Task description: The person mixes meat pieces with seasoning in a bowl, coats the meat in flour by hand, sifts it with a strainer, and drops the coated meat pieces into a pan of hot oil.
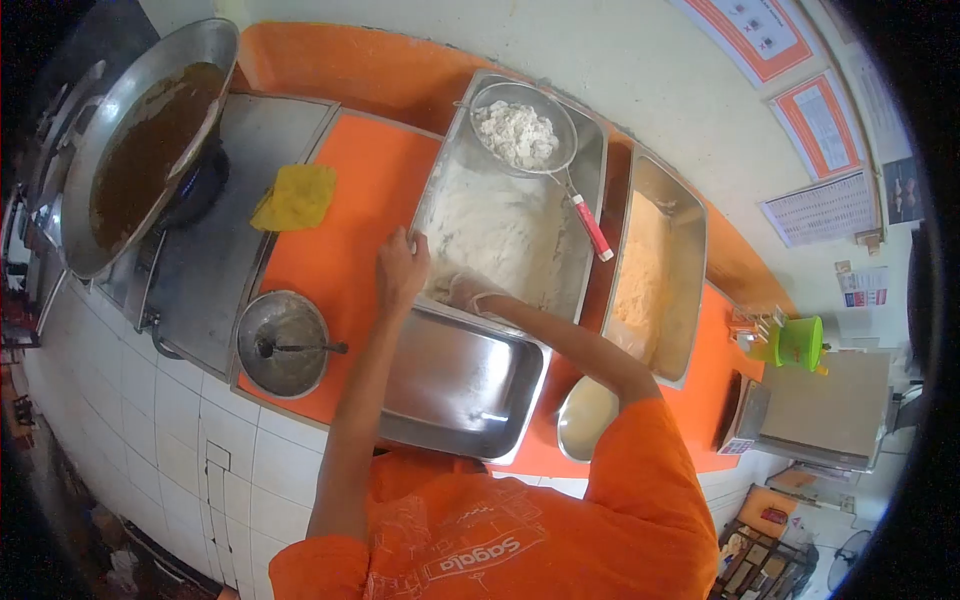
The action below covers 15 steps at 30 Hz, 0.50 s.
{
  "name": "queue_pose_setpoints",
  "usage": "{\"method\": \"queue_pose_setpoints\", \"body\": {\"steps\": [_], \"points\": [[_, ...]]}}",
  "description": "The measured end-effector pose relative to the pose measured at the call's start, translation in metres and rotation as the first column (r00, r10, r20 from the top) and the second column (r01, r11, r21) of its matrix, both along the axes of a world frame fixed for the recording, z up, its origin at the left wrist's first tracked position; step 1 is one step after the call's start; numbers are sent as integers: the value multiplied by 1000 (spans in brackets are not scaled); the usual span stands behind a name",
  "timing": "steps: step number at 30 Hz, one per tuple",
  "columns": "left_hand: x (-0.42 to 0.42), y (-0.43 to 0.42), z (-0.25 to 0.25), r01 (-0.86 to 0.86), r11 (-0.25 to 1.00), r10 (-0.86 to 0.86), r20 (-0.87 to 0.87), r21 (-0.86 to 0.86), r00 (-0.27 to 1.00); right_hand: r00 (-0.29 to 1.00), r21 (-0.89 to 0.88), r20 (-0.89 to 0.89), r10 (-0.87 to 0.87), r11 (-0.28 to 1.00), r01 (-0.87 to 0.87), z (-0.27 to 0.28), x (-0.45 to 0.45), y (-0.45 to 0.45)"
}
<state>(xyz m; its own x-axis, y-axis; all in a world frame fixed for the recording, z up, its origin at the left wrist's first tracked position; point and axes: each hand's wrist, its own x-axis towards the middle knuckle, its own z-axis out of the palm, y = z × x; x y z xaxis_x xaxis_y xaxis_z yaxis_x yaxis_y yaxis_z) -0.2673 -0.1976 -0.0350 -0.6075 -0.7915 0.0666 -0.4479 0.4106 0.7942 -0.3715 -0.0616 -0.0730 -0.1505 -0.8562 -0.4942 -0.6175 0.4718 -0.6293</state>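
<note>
A deep metal tray of white flour (500, 215) lies in front of me. My left hand (402, 264) is at the tray's left rim, its fingers curled over the edge. My right hand (466, 291) reaches into the near left corner of the flour, in what looks like a thin clear glove. Its fingers are hidden by the hand and the flour, so I cannot make out whether they hold anything. A mesh strainer (478, 105) with a red handle rests across the tray's far end, holding floury clumps.
Nearer me is a shiny metal tray (450, 380). A crumb-filled tray (645, 270) and a bowl of pale liquid (588, 418) are on the right. Leftward are a bowl with a utensil (283, 345), a yellow cloth (295, 198) and a wok of brown oil (155, 150) over a burner flame.
</note>
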Motion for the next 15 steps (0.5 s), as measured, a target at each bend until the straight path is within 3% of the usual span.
{"method": "queue_pose_setpoints", "body": {"steps": [4,7,8,9,10,11,13,14,15], "points": [[2,0,5,10,1000,-10,31,13,999,969,145,71,237,959,-245,-26,-24,0],[-1,-1,1,5,1000,-5,1,-17,1000,845,-27,-63,532,845,-534,9,-59,8],[-1,-1,2,9,1000,-9,1,-23,1000,938,-76,136,318,948,-310,0,-82,18],[0,0,1,14,1000,-14,5,-25,1000,916,-92,378,132,990,-105,9,-106,25],[1,0,2,18,1000,-18,19,-14,1000,799,-72,600,-38,992,102,19,-129,32],[0,-1,5,24,1000,-24,35,-2,999,573,-24,808,-135,965,261,57,-149,28],[2,1,6,32,999,-32,52,8,998,761,-165,645,-66,961,223,96,-201,7],[2,0,6,33,999,-33,51,4,998,928,-173,325,-179,954,245,119,-214,-6],[2,-1,7,32,999,-32,47,-2,998,963,-226,116,-243,938,264,134,-217,-16]]}}
